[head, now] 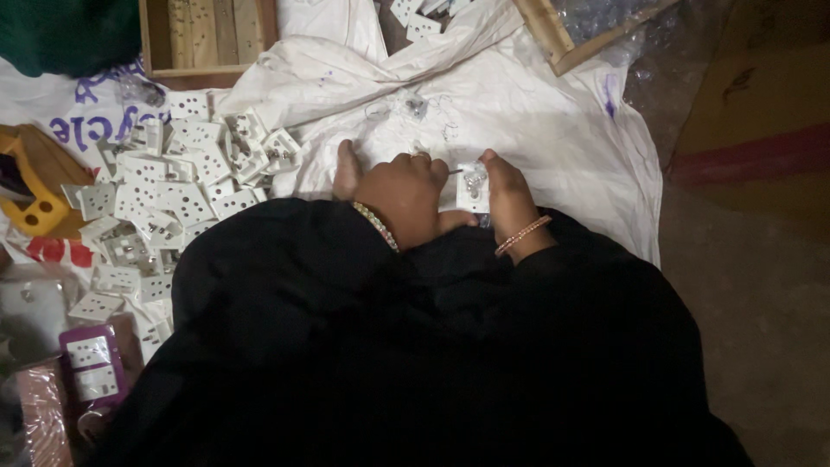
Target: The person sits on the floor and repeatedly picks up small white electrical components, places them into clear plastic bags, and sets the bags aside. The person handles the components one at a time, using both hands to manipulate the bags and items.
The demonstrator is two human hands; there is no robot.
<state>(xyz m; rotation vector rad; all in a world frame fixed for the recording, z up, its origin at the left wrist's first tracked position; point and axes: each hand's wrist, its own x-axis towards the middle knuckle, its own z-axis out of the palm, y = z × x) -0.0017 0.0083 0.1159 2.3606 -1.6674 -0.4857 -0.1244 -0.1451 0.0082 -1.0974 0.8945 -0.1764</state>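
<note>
My left hand (pixel 399 192) rests curled on the white cloth (pixel 536 121), a beaded bracelet at its wrist, its fingers against a small white socket plate (pixel 472 187). My right hand (pixel 508 197), with a thin bangle, grips that same plate from the right side. Metal parts show on the plate's face. Black sleeves cover both arms below the wrists.
A heap of several white socket plates (pixel 173 190) lies at the left. A wooden tray (pixel 207 39) stands at the top left, another wooden frame (pixel 562 35) at the top right. A yellow tool (pixel 30 199) and a purple packet (pixel 93 363) lie at the far left. Small metal bits (pixel 417 105) rest on the cloth.
</note>
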